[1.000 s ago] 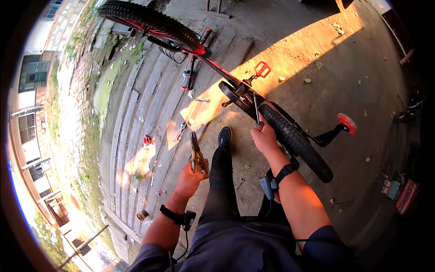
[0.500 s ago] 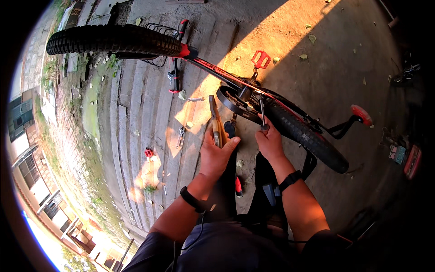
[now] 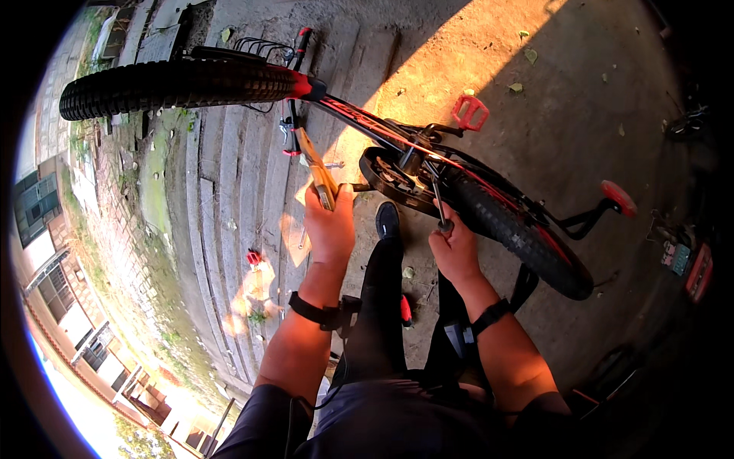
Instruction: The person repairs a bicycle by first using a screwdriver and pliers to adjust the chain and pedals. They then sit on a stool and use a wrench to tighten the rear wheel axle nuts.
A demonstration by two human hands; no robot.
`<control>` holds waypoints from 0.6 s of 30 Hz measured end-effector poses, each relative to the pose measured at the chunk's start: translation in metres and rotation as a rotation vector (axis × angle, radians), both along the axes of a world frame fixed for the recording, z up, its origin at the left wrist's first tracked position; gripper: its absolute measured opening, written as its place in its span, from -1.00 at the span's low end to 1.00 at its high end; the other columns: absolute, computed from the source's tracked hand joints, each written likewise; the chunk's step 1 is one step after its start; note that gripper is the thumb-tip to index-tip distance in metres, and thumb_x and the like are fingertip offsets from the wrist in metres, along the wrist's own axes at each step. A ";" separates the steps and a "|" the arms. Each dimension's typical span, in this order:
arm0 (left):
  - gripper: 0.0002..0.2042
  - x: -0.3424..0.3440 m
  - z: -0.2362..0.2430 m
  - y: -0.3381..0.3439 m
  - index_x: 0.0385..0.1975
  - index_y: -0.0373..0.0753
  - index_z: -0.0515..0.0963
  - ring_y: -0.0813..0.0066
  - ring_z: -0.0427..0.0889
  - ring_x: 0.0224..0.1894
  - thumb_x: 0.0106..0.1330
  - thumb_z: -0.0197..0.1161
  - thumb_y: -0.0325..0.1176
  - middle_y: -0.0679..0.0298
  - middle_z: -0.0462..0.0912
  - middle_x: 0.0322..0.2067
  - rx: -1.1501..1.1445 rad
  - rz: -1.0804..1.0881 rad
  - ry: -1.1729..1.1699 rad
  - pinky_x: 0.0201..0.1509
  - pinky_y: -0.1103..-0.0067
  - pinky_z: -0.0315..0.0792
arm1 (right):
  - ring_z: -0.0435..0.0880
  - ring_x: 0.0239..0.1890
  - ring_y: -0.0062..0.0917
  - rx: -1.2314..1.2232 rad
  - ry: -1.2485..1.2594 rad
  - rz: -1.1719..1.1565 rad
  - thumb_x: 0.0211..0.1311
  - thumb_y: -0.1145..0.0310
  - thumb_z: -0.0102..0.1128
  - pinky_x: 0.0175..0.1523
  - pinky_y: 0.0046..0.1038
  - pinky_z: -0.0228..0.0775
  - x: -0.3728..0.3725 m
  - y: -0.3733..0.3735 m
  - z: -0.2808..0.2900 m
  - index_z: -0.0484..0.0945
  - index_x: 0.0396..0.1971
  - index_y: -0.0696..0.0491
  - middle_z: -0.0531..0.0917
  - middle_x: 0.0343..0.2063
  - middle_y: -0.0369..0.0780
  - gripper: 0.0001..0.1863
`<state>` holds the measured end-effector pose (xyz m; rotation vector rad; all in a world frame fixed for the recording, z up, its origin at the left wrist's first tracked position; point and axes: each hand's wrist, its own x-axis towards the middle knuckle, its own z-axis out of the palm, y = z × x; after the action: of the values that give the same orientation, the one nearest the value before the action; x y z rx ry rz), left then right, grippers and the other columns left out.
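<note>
The bicycle frame [image 3: 367, 120], black with red, stands upside down in front of me. My left hand [image 3: 330, 229] is closed around a long wood-coloured tool with a grey metal part; its exact kind is unclear. The left thumb is at the bare end of a black crank arm [image 3: 359, 187], beside the round chain guard [image 3: 375, 170]. My right hand [image 3: 456, 246] grips a screwdriver-like tool [image 3: 437, 191], its thin metal shaft reaching up to the frame by the rear wheel [image 3: 520, 229]. A red pedal [image 3: 469, 112] sits on the far crank.
The knobby front wheel [image 3: 180, 88] extends to the far left above the handlebar [image 3: 292, 126]. A loose red pedal [image 3: 254, 258] lies on grey planks at left. At right are a red saddle-like part [image 3: 618, 198] and a red and grey box [image 3: 697, 271].
My left hand has moved forward and left, and the wood-coloured tool has tilted left. The crank has turned, shifting the attached red pedal right. My right hand has barely moved.
</note>
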<state>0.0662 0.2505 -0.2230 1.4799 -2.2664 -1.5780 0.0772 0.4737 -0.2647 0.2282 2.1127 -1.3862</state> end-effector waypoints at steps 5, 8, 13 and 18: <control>-0.72 -0.018 -0.054 -0.041 -0.17 -0.35 0.45 0.53 0.53 -0.40 0.27 0.32 -0.32 0.25 0.60 -0.40 0.020 0.013 0.048 -0.29 0.48 0.44 | 0.45 -0.40 -0.76 0.077 0.081 0.060 0.12 0.60 0.08 -0.21 -0.65 0.38 0.003 -0.003 0.005 0.40 0.29 0.10 0.60 -0.37 -0.33 -0.37; -0.75 -0.026 -0.080 -0.054 -0.22 -0.31 0.45 0.58 0.48 -0.51 0.26 0.33 -0.34 0.31 0.54 -0.48 0.043 -0.003 0.059 -0.47 0.55 0.37 | 0.58 -0.33 -0.66 0.094 0.109 0.070 0.11 0.60 0.09 -0.15 -0.58 0.45 0.006 -0.005 0.006 0.41 0.28 0.11 0.69 -0.13 -0.20 -0.37; -0.77 -0.040 -0.106 -0.066 -0.19 -0.27 0.47 0.57 0.48 -0.55 0.29 0.32 -0.34 0.32 0.52 -0.48 0.166 -0.068 -0.077 -0.59 0.60 0.41 | 0.66 -0.29 -0.46 0.158 0.244 0.139 0.10 0.59 0.10 -0.12 -0.49 0.50 0.012 -0.005 0.002 0.41 0.27 0.10 0.67 -0.03 -0.11 -0.37; -0.75 -0.042 -0.112 -0.082 -0.09 -0.30 0.48 0.51 0.55 -0.46 0.32 0.26 -0.33 0.27 0.57 -0.42 0.204 -0.191 -0.154 -0.46 0.58 0.54 | 0.64 -0.35 -0.34 0.185 0.353 0.147 0.08 0.59 0.12 -0.18 -0.42 0.50 0.019 -0.008 -0.003 0.42 0.27 0.06 0.65 -0.24 -0.13 -0.36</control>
<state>0.0239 0.1689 -0.3349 1.5168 -2.4605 -1.8586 0.0959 0.4656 -0.2675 -0.1075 2.4933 -1.2147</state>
